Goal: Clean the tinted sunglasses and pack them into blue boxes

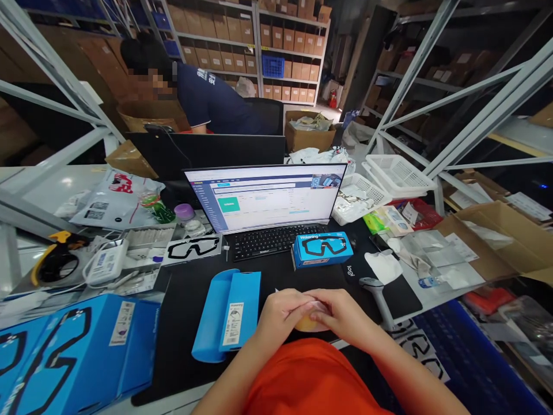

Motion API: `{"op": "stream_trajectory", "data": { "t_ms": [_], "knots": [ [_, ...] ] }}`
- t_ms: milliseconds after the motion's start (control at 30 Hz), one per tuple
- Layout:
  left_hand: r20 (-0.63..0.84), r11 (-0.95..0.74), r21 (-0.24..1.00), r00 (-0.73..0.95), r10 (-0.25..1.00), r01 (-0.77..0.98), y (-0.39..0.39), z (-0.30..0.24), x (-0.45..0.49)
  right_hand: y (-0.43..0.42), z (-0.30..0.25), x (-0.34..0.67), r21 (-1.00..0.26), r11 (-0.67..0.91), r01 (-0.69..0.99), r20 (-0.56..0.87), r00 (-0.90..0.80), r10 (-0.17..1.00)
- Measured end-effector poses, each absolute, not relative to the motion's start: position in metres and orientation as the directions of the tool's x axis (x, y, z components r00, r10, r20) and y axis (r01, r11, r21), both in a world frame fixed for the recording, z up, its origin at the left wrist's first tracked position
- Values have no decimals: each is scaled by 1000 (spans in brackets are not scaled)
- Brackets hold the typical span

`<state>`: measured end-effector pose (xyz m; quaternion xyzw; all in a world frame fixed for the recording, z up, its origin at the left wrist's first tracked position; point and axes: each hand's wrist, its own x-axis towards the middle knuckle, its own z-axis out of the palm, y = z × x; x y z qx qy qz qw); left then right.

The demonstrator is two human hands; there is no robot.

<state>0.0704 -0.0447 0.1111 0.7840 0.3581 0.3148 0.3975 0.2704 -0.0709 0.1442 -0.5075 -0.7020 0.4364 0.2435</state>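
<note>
Close to my body, above the near edge of the black mat (181,346), my left hand (280,311) and my right hand (341,311) meet with fingers closed. Between them is a yellowish, rounded item (305,324) with thin white material around it; its kind is mostly hidden by my fingers. An opened blue box (206,317) with a white label lies left of my left hand. Beyond my hands stands a closed blue box (324,251) with glasses printed on it. A grey handheld scanner (381,300) rests right of my right hand.
A monitor (268,202) and black keyboard (259,239) stand ahead. Large blue boxes (95,357) crowd the left front. Tape dispenser (56,259), white baskets (358,196) and an open carton (496,236) line the sides. Another person (220,104) bends behind the monitors.
</note>
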Motion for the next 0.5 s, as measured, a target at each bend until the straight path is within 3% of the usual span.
{"op": "stream_trajectory", "data": {
  "t_ms": [100, 167, 267, 367, 500],
  "knots": [
    [158, -383, 809, 464, 872, 445, -43, 81, 62, -79, 97, 292, -928, -144, 345, -221, -196, 955],
    [105, -304, 791, 372, 922, 531, -47, 52, 46, -88, 59, 307, -934, -352, 56, -357, -119, 927],
    [36, -211, 764, 286, 958, 610, -63, 4, 19, -103, 5, 320, -867, -439, -235, -441, -47, 896],
    [-17, -195, 719, 298, 955, 667, -84, -39, 2, -110, -30, 320, -912, -375, -163, -373, -46, 927],
    [73, -334, 569, 358, 931, 751, -98, -70, 4, -96, -44, 315, -954, -290, 76, -297, -89, 951]
  ]
}}
